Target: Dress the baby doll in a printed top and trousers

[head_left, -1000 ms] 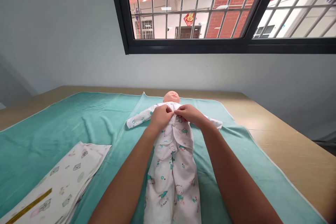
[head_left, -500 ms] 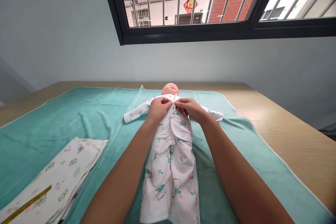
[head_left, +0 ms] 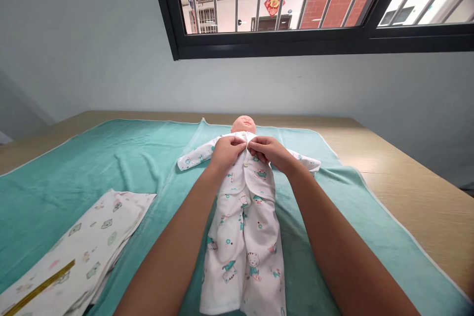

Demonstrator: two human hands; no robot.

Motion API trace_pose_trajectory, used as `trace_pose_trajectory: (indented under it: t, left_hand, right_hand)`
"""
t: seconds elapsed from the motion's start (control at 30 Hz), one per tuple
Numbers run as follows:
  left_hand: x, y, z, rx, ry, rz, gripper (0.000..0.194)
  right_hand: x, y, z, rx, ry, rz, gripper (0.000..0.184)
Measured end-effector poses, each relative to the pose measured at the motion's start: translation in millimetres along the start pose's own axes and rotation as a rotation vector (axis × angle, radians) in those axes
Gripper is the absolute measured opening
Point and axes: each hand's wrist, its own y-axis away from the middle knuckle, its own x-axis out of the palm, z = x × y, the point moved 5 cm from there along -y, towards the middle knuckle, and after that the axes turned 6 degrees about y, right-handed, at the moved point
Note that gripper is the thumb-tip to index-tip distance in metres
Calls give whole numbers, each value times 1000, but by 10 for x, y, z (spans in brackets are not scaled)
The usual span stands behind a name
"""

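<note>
A baby doll (head_left: 243,124) lies on its back, head toward the wall, on a teal blanket (head_left: 148,150). It wears a white printed jacket (head_left: 261,185) with buttons down the front, and matching pants (head_left: 225,256). My left hand (head_left: 228,150) pinches one front edge of the jacket at the chest. Opposite it, my right hand (head_left: 269,151) pinches the other edge, its fingertips almost meeting the left ones. Below the hands a button (head_left: 246,164) shows on the jacket front. Whatever lies between my fingertips is hidden.
To the left a folded printed cloth (head_left: 99,237) lies on the blanket, with a yellow strip (head_left: 40,286) across it. Wooden tabletop (head_left: 411,182) shows around the blanket. Behind are a wall and a barred window (head_left: 274,44).
The view has shifted slightly, so everything sits a little further right. Both hands stay pinched at the jacket's front, with only tiny finger movement.
</note>
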Motion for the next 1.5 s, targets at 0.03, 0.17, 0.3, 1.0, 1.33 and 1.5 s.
trace_pose_trajectory:
  t: [0.03, 0.17, 0.3, 1.0, 1.33, 1.5]
  left_hand:
    - [1, -7, 5, 7, 1, -4, 12]
    - [7, -23, 1, 29, -42, -28, 8]
    - [16, -22, 5, 6, -28, -22, 8]
    - [-4, -39, -50, 41, -288, -69, 14]
    - [-9, -34, 46, -35, 73, -25, 2]
    - [-16, 10, 23, -128, 234, -30, 7]
  right_hand:
    - [-4, -7, 0, 7, 9, -1, 26]
    - [-41, -18, -19, 38, -3, -13, 18]
    - [-77, 11, -7, 55, 46, -14, 21]
    - [-115, 13, -113, 32, 108, -138, 25]
    - [-86, -19, -87, -67, 202, -236, 23]
    - [-76, -31, -18, -179, 346, -261, 18]
